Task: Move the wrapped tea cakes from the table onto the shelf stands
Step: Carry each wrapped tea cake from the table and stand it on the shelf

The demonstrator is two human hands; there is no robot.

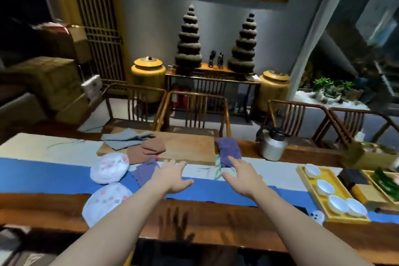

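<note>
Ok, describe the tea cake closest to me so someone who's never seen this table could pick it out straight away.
Start at the long wooden table with the blue runner along it. Left of the left hand lie two round white-wrapped cakes with pink print. The one you want is the nearer tea cake, overlapping the runner's near edge onto bare wood, whereas the farther tea cake lies beside a purple cloth.

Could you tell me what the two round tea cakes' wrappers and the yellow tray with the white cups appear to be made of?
Tea cakes and: likely thin matte paper, white with pink print, creased around the disc. Yellow tray: smooth, evenly coloured, possibly plastic or lacquered wood; unclear. White cups: glossy, probably glazed porcelain.
</note>
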